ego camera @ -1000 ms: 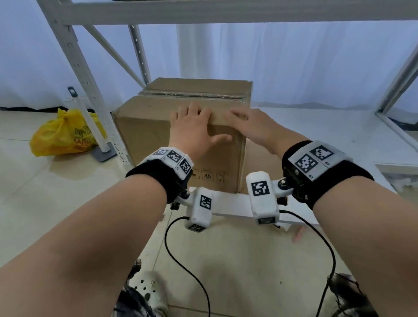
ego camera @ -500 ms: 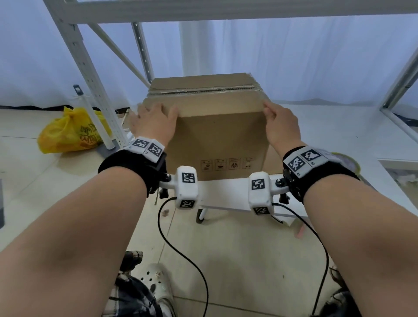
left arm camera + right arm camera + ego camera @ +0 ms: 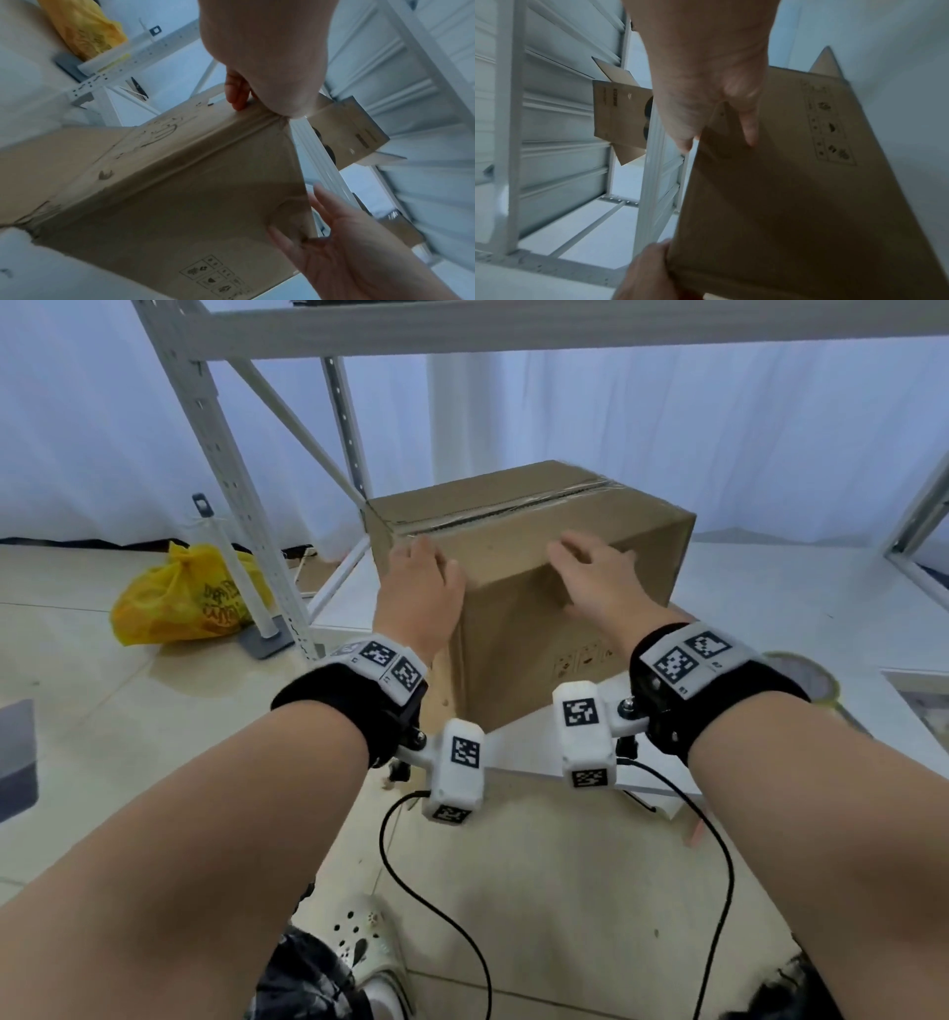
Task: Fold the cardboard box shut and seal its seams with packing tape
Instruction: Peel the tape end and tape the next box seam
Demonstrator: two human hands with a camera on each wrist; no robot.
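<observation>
Brown corrugated cardboard box [image 3: 539,567] sits on the low white platform [image 3: 770,588] inside the white metal shelving frame [image 3: 215,454], turned so one vertical corner faces the person. Top flaps are closed; a strip of clear packing tape [image 3: 503,508] runs along the centre seam of the top. Printed handling symbols show low on the near face.

Left hand [image 3: 418,590] rests over the near-left top corner of the box; the left wrist view shows its fingertips [image 3: 236,97] hooked over the top edge, palm against the side. Right hand [image 3: 598,580] lies on the near-right face close under the top edge, fingers fairly straight and spread; the right wrist view shows the fingers [image 3: 749,125] flat on the cardboard with the thumb at the box edge. It grips nothing.

A roll of tape [image 3: 801,680] lies on the platform to the right, partly hidden by the right wrist band. A yellow plastic bag [image 3: 185,598] sits on the tiled floor to the left, beside a white pole on a grey base [image 3: 231,557].
</observation>
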